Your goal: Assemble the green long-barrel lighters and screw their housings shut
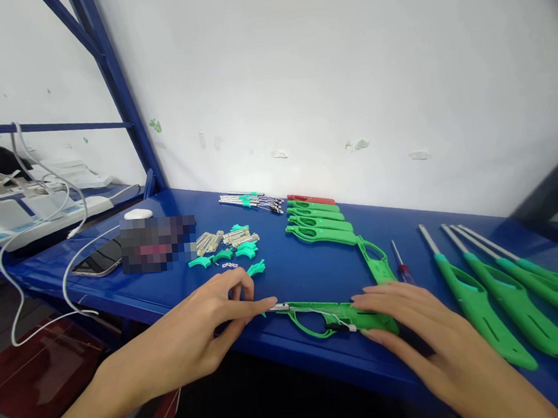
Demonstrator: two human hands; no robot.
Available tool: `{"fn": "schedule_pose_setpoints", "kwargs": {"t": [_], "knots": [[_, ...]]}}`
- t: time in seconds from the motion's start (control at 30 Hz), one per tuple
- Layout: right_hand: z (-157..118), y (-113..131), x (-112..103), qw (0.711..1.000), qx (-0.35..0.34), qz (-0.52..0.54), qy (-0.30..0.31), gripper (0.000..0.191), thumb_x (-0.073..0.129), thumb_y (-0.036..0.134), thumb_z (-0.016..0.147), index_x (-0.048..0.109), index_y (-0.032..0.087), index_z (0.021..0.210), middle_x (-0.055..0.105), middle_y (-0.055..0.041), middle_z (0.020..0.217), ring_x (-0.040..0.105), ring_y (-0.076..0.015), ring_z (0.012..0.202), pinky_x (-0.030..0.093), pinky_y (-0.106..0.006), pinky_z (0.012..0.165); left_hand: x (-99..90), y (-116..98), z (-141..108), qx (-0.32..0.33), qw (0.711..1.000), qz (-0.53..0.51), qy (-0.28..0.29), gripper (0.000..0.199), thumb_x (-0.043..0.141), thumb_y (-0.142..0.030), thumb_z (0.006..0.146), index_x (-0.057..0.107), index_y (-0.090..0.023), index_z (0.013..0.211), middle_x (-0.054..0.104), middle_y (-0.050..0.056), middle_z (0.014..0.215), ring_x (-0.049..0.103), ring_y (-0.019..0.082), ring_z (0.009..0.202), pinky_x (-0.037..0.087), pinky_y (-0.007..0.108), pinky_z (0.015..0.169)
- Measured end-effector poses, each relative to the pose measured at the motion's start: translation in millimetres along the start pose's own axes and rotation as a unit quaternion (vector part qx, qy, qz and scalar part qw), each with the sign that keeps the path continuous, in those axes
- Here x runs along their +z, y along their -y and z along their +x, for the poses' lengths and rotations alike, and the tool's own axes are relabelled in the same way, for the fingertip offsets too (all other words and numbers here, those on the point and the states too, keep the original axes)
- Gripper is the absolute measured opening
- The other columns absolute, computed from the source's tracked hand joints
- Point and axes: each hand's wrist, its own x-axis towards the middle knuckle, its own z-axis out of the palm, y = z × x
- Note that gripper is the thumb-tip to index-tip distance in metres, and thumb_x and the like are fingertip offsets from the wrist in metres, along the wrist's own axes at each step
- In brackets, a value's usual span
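A green half shell of a long-necked lighter lies near the table's front edge, its inside facing up. A metal tube sits at its left end, with a thin white wire and a black part inside the shell. My left hand pinches the tube between thumb and fingers. My right hand rests its fingers and thumb around the shell's right end, holding it. Beyond the shell are teal trigger pieces and clear small tanks.
Green half shells and a red one lie towards the wall, beside metal rods with wires. A screwdriver and several assembled green lighters are at right. A phone and white cable are at left.
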Motion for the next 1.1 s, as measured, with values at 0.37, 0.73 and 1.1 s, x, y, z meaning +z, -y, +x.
{"fn": "schedule_pose_setpoints", "kwargs": {"t": [0.37, 0.73, 1.1], "knots": [[3.8, 2.8, -2.2, 1.000, -0.007, 0.007, -0.003, 0.025, 0.062, 0.042, 0.108, 0.073, 0.035, 0.129, 0.081, 0.0011, 0.127, 0.078, -0.0242, 0.117, 0.056, -0.045, 0.114, -0.3, -6.9, -1.8, 0.039, 0.997, 0.060, -0.018, 0.061, 0.042, -0.007, 0.107, 0.058, -0.040, 0.156, 0.059, 0.008, 0.126, 0.064, 0.019, 0.104, 0.055, 0.029, 0.093], [5.7, 4.8, -6.6, 1.000, -0.004, 0.017, -0.003, 0.022, 0.059, 0.042, 0.109, 0.077, 0.037, 0.121, 0.082, 0.0021, 0.124, 0.077, -0.0228, 0.116, 0.061, -0.040, 0.104, 3.2, -9.1, -4.7, 0.041, 0.990, 0.136, -0.007, 0.076, 0.035, 0.002, 0.101, 0.047, -0.042, 0.162, 0.055, 0.009, 0.135, 0.064, 0.024, 0.115, 0.055, 0.038, 0.100], [5.3, 2.6, -4.7, 1.000, 0.001, 0.022, 0.003, 0.022, 0.058, 0.041, 0.109, 0.076, 0.038, 0.121, 0.081, 0.0031, 0.126, 0.076, -0.0218, 0.119, 0.060, -0.039, 0.106, 5.5, -5.3, -6.0, 0.033, 0.988, 0.151, -0.006, 0.085, 0.036, 0.007, 0.094, 0.048, -0.042, 0.162, 0.058, 0.007, 0.136, 0.063, 0.025, 0.121, 0.052, 0.042, 0.112]]}}
